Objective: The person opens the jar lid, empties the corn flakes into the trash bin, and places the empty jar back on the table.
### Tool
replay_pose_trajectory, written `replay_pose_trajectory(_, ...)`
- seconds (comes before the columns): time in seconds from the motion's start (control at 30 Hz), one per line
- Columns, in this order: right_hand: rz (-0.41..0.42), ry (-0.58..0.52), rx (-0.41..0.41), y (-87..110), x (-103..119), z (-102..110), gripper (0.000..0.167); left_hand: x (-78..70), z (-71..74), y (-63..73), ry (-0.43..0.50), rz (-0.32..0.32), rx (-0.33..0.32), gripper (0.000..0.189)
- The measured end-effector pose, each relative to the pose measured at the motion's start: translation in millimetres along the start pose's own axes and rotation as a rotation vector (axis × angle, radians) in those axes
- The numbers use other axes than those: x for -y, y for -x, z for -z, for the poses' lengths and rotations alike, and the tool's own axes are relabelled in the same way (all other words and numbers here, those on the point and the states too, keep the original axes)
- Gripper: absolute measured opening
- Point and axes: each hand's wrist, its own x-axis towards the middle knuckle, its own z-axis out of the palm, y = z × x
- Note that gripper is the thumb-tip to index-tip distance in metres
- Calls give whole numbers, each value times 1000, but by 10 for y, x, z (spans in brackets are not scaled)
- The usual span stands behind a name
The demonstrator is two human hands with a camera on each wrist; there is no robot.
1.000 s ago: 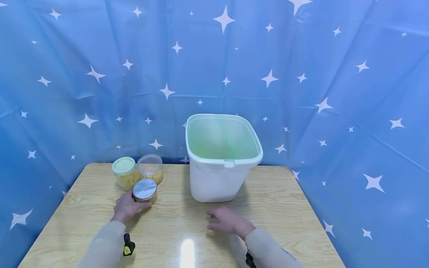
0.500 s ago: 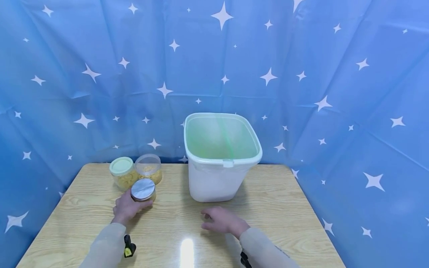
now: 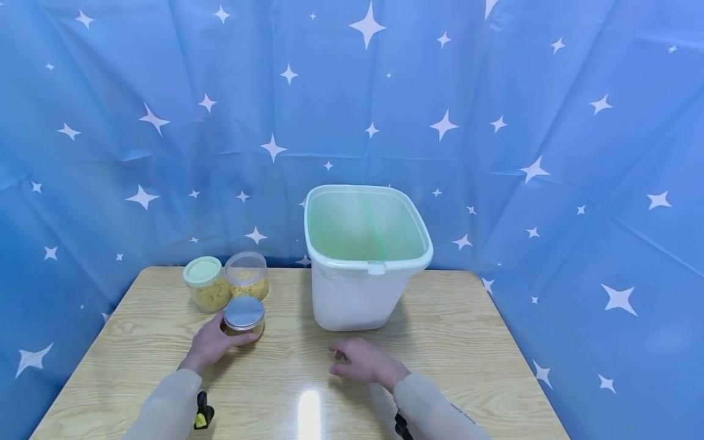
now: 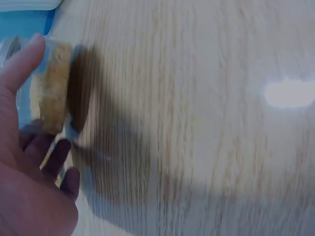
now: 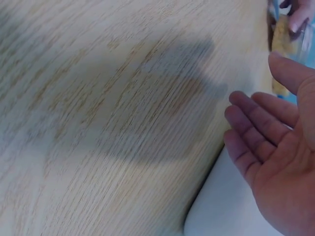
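My left hand [image 3: 211,343] grips a small clear jar [image 3: 244,314] with a silver lid at the left of the table, thumb on the near side. Up close in the left wrist view, the jar [image 4: 55,88] shows yellowish-brown contents; whether its base touches the table I cannot tell. Behind it stand a jar with a pale green lid [image 3: 205,282] and a clear-lidded tub [image 3: 247,276], both with yellow pieces inside. My right hand [image 3: 365,362] hovers bare over the table before the bin, its fingers relaxed and holding nothing in the right wrist view.
A large white bin [image 3: 354,299] with a pale green inside stands open-topped at the back centre of the wooden table [image 3: 467,342]. Behind the table's back edge hangs a blue curtain [image 3: 352,110] with white stars.
The silver-lidded jar has shifted slightly to the right, away from the other two containers, in my left hand. My right hand has drifted a little left.
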Motion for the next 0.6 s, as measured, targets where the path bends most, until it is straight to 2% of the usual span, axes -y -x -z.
replay_pose_trajectory(0.17,-14,-26,-1,16,8,16,47,-45,-10,10,77,-80,58,99)
replay_pose_trajectory(0.4,1,-79,-16,45,11,60,47,-125,-60,34,23,-126,75,95)
replay_pose_trajectory(0.6,28,-83,-41,69,-7,92,46,-270,-115,115,7,-157,89,92)
